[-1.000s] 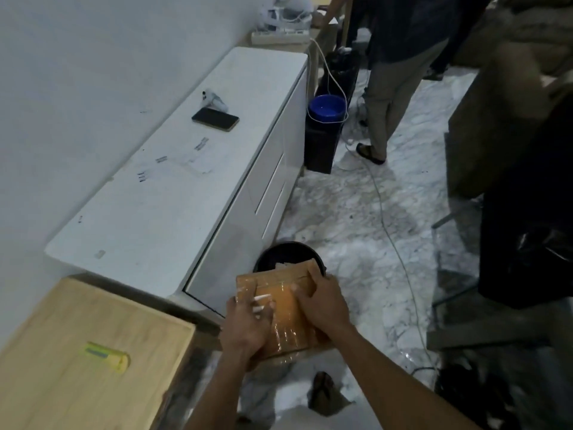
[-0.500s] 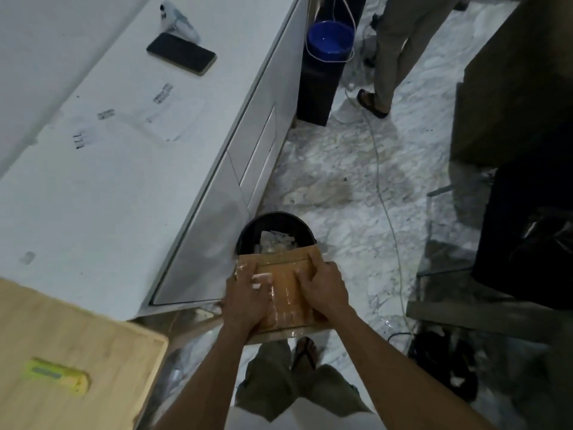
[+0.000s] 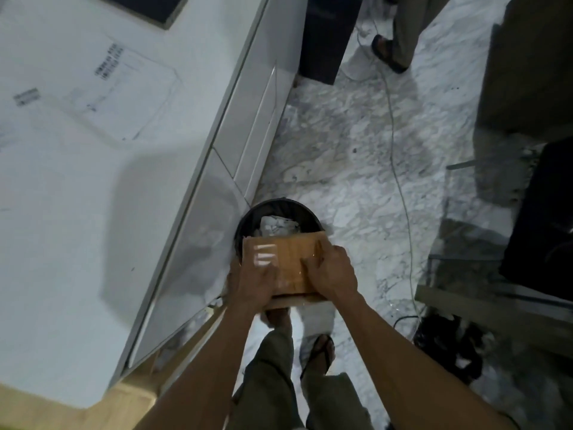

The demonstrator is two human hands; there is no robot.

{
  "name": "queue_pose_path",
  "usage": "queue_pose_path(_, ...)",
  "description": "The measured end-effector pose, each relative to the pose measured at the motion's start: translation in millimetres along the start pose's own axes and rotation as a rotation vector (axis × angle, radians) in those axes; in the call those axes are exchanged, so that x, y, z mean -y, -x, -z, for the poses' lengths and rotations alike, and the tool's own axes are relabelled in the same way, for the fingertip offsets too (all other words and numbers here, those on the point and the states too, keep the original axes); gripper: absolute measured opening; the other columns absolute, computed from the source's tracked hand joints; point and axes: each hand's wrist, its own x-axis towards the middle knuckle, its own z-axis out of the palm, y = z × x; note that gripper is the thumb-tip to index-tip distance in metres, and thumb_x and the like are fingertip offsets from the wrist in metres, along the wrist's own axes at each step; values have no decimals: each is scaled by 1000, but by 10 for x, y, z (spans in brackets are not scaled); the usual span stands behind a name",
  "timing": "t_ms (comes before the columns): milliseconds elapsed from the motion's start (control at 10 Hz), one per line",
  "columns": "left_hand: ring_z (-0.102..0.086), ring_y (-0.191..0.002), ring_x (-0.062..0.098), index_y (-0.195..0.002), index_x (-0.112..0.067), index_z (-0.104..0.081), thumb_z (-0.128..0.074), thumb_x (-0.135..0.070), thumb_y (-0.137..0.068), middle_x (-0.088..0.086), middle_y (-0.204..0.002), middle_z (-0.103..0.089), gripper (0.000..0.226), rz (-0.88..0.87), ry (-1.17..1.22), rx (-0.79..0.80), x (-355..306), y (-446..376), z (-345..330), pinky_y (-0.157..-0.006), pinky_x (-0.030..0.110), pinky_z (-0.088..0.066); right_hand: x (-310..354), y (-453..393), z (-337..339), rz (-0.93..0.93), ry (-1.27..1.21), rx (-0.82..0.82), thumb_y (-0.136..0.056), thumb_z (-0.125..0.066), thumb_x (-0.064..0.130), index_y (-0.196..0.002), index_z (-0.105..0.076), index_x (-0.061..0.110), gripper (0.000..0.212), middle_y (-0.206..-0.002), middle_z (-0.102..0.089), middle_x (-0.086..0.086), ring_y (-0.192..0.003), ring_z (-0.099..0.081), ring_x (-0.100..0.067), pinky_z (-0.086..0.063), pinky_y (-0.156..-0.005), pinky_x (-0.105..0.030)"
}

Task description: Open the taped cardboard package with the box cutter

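I hold a brown cardboard package (image 3: 288,259), wrapped in shiny clear tape, in front of me over the floor. My left hand (image 3: 252,282) grips its near left side, and my right hand (image 3: 333,271) grips its near right side with fingers curled over the top. The package hangs just above the near rim of a black waste bin (image 3: 248,221). No box cutter is visible in this view.
A white cabinet (image 3: 93,181) with drawers runs along the left; a dark phone (image 3: 148,4) lies at its far end. Crumpled paper sits in the bin. A cable (image 3: 400,181) crosses the marble floor. Another person's legs (image 3: 403,35) stand beyond. Dark furniture is at the right.
My head has tilted down and I have stepped closer to the bin, so the wooden table with the yellow cutter has left the view. Both hands keep holding the package.
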Motion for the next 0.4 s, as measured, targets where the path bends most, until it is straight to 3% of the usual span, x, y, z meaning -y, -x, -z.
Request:
queue_pose_path(100,-49,-127,41,-155,-34,-10,-35,-74,-81,16,-149,-41,88,15,-74,-7,42,-158,-69,-100,57,-46,-42,-77,-15,8,-61,-47,-94,-44,53,-149,-33,24,63,-135,-48,-18,-121,-51,-39,-49,-94,-50)
queue_pose_path(300,-29,-145,33,-158,-21,-18,-51,-50,-96,14,-160,-27,75,-8,-45,-21,-3,-47,-34,-116,48,-31,-38,-100,44,-4,-130,-19,-95,-54,45,-148,-38,12,65,-143,-47,-17,-131,-46,-34,-41,-102,-41)
queue_pose_path(400,-31,-145,33,-156,-16,-24,-51,-49,-96,15,-158,-32,73,-45,-9,-52,-16,5,-29,-116,47,-31,6,-43,104,23,-145,-28,-97,-51,46,-149,-36,11,65,-143,-47,-18,-132,-45,-34,-40,-103,-39)
